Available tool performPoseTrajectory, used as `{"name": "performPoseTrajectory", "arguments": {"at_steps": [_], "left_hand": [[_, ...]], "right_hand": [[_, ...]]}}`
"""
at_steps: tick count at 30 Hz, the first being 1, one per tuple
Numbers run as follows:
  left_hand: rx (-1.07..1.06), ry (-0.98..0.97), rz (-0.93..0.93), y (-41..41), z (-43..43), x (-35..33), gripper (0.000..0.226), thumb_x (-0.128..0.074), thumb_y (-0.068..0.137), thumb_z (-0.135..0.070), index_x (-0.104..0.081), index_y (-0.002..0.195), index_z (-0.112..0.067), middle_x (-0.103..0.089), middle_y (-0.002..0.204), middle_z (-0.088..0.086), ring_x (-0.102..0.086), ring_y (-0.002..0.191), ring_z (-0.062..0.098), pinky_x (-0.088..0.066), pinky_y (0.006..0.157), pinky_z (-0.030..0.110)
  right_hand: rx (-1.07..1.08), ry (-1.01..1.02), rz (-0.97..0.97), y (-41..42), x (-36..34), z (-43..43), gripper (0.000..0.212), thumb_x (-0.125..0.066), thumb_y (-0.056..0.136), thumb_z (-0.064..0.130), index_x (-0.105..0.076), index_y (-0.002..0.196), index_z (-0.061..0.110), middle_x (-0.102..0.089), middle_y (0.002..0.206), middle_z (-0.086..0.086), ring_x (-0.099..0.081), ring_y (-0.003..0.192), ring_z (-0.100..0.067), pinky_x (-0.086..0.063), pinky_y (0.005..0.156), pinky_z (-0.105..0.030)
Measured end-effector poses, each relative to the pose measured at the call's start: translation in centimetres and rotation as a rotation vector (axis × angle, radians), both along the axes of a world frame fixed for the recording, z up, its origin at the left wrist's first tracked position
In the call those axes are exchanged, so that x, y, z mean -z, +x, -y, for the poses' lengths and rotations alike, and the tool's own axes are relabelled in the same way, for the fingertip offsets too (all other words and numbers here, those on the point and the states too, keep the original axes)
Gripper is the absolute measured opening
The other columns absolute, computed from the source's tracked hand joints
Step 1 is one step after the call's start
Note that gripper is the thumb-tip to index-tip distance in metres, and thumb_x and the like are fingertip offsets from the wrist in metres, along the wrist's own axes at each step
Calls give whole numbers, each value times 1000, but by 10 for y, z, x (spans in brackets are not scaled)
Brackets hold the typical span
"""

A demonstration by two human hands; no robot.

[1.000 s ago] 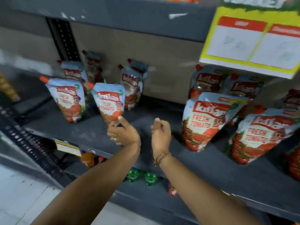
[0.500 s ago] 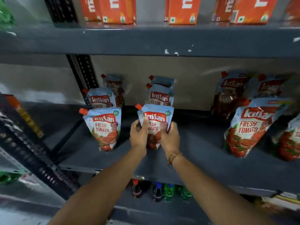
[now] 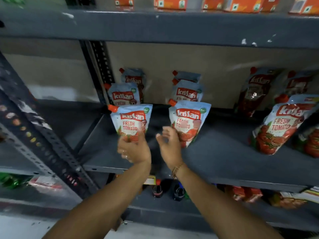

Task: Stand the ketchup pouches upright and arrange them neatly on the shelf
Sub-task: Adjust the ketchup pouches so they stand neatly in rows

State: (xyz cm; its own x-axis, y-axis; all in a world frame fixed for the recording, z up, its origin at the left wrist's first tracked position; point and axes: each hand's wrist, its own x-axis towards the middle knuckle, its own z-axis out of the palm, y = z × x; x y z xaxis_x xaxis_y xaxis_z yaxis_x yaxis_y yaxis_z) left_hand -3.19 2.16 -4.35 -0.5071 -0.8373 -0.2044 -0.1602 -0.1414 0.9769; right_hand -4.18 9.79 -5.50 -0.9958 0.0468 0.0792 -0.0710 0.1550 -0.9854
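The step in hand looks like settling the two front pouches of the left-hand rows on the shelf [image 3: 224,161]. The left hand [image 3: 133,150] is at the foot of the left pouch [image 3: 132,120], fingers curled around its lower edge — whether they truly pinch it is lost in blur. The right hand [image 3: 170,147] hangs just beside the base of the right pouch [image 3: 189,121], fingers loosely bent and spread, seemingly holding nothing. Both pouches stand upright near the shelf's front, long axis vertical, labels facing out, orange spouts at the upper left corner; more pouches line up behind each. Further right, a big pouch [image 3: 278,128] leans, its top tipped to the right, with others crowded around it. The next move, I judge, calls for freeing the left hand without toppling its pouch, then reaching across to the leaning group — gripping each by its sides and setting its base flat so it stands straight.
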Motion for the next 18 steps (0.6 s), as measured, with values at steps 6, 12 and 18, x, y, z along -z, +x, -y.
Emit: {"name": "performPoseTrajectory", "arguments": {"at_steps": [6, 12, 18], "left_hand": [[313, 180, -265, -15, 67, -8, 50, -49, 90, -49, -51, 133, -22, -65, 122, 3, -65, 108, 19, -54, 80, 31], [418, 244, -251, -23, 92, -17, 42, -44, 92, -52, -61, 117, -24, -71, 99, -4, -67, 89, 12, -53, 71, 28], [442, 243, -262, -23, 98, -14, 28, -46, 91, -51, -63, 103, -32, -71, 99, -6, -67, 94, 13, -54, 85, 35]], "right_hand": [[-405, -32, 194, -18, -1, 47, 89, -48, 74, -11, -20, 141, 39, -41, 147, -1, -41, 133, -25, -46, 97, -42], [-436, -62, 239, -16, -6, 63, 87, -46, 77, -14, -21, 139, 41, -48, 132, 8, -44, 129, -19, -40, 107, -47], [-417, -74, 234, -18, -7, 66, 86, -47, 76, -14, -27, 131, 49, -50, 124, 11, -45, 128, -17, -41, 107, -47]]}}
